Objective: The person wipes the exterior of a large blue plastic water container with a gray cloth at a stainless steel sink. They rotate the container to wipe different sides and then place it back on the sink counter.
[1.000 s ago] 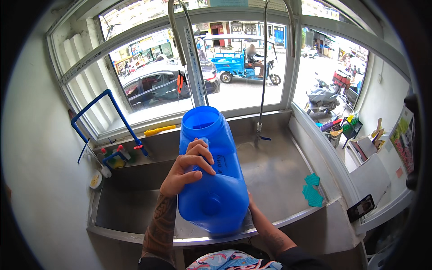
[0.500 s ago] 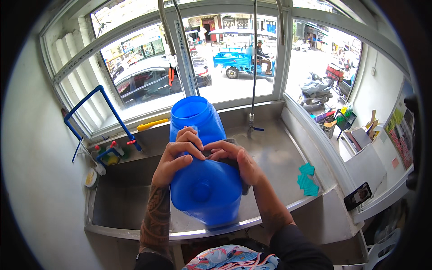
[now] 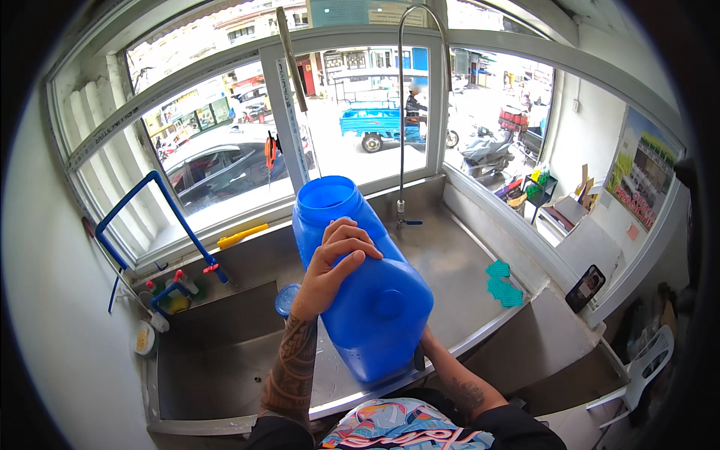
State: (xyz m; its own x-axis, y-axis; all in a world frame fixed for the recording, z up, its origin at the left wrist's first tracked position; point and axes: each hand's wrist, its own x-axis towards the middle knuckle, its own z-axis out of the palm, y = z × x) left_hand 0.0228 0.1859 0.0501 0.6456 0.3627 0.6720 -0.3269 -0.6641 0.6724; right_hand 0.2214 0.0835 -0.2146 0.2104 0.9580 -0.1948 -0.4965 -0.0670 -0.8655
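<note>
A large blue plastic jug lies tilted over the steel sink's front, with its open mouth toward the window and its bottom toward me. My left hand curls its fingers over the handle on top. My right hand is low at the jug's right side, its fingers hidden, beside a dark grey item that may be a cloth. A round blue lid lies left of the jug, on the sink.
Around the sink basin stand blue pipes, bottles, a yellow tool, a steel tap, turquoise gloves and a propped phone. A white chair is at right. Beyond the windows are vehicles and a rider.
Half a second ago my right hand was atop the jug with a grey cloth; it has dropped to the lower right side. The jug's near end has swung right, uncovering the blue lid.
</note>
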